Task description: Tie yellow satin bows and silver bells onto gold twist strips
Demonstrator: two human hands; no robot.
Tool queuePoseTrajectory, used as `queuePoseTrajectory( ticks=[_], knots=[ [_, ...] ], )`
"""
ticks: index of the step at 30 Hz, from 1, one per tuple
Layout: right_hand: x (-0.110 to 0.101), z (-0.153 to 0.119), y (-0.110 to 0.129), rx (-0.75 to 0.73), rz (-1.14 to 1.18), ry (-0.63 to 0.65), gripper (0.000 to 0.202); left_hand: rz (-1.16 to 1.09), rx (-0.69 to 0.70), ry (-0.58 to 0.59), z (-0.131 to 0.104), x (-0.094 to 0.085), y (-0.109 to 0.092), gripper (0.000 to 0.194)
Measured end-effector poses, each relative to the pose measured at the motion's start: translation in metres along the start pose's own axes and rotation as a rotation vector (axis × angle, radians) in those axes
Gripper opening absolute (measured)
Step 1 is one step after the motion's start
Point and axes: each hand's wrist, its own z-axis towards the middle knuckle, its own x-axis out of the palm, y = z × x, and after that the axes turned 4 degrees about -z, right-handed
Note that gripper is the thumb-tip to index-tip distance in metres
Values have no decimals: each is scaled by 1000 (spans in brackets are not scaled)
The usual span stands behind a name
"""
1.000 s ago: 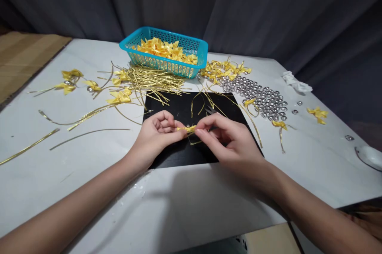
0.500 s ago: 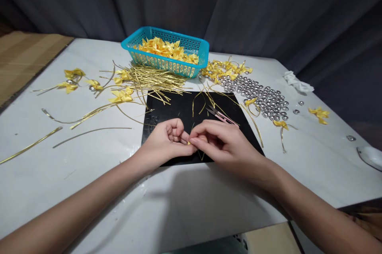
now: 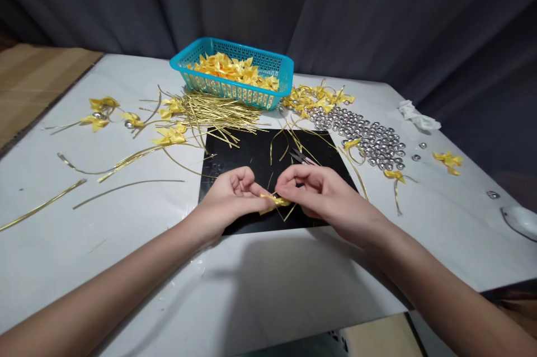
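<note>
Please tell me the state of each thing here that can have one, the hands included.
Yellow ribbon piece: held
Left hand: pinching that piece
Right hand: fingertips at it, grip unclear
Scissors: blades apart, handles mostly hidden
Blue basket: upright, uncovered, holding yellow pieces
Gold strands: heaped, some scattered
Silver beads: mostly clustered, some stray
Black mat: flat, partly covered

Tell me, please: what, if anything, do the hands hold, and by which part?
The left hand holds a yellow ribbon piece by its left end. The right hand is at its right end; whether it grips cannot be told.
</note>
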Motion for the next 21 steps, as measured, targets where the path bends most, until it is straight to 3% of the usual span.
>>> queuePoseTrajectory(
  ticks=[5,10,17,21],
  knots=[
    [5,-2,-3,-186,-136,-90,14,-83,45,-38,2,-5,-2,41],
    [8,-3,-13,-502,-454,-247,8,-122,83,-37,4,-6,-6,41],
    [11,-2,-16,-264,-259,-125,14,-94,132,-75,4,-6,-4,41],
    [17,-2,-19,-203,-166,-79,13,-104,136,-85,2,-5,-2,40]
  ],
)
